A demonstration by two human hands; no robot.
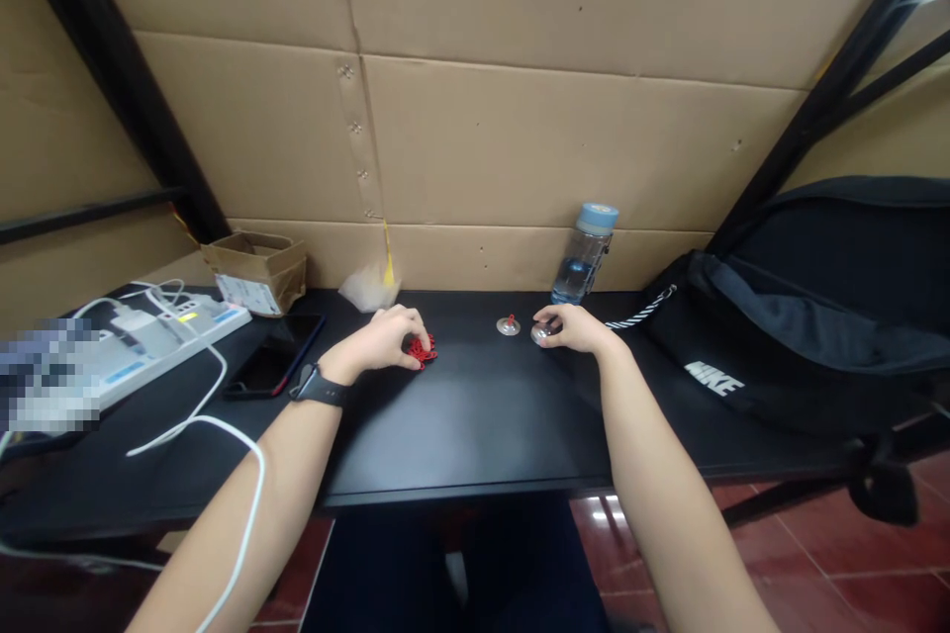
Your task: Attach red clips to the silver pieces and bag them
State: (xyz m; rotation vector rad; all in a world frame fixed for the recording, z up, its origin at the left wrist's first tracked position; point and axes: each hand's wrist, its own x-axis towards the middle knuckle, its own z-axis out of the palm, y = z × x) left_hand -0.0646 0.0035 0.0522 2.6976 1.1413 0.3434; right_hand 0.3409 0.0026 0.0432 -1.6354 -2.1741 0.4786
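On the black table point(475, 425):
- left hand point(390, 336): fingers curled over red pieces point(422, 351), grip unclear
- right hand point(570, 326): fingertips at clear disc point(541, 334), pinch unclear
- red-tipped disc point(509, 326) between hands

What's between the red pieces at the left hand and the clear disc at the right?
A clear suction cup with a red tip, nearer the disc, on the black tabletop, as the head view shows.

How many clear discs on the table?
2. One clear disc, topped by a red piece, sits left of the right hand; the other disc is at that hand's fingertips. More may be hidden.
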